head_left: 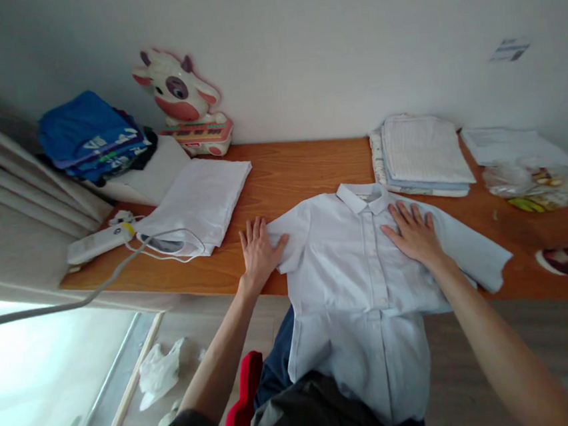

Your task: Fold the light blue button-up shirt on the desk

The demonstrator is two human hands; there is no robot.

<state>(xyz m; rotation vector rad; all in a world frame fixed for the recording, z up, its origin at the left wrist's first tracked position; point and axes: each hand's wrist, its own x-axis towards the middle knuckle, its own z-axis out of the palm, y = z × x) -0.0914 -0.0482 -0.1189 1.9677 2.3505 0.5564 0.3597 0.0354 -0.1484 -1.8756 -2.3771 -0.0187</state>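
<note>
Shirt point(364, 265) lies front-up across near edge of table point(305, 171), collar toward wall, hem hanging off edge toward person; long axis runs away from person.

Left hand point(258, 249) flat, fingers spread, on shirt's left sleeve at its outer end, half on bare wood. Right hand point(414, 234) flat, palm down, on shirt's chest just right of collar. Hands apart, one each side of button line, neither gripping. Right hand nearer collar; shirt's right sleeve spreads free beyond it.

Folded white cloth point(197, 204) left of shirt; stack of folded clothes point(422, 156) behind shirt's right shoulder.
</note>
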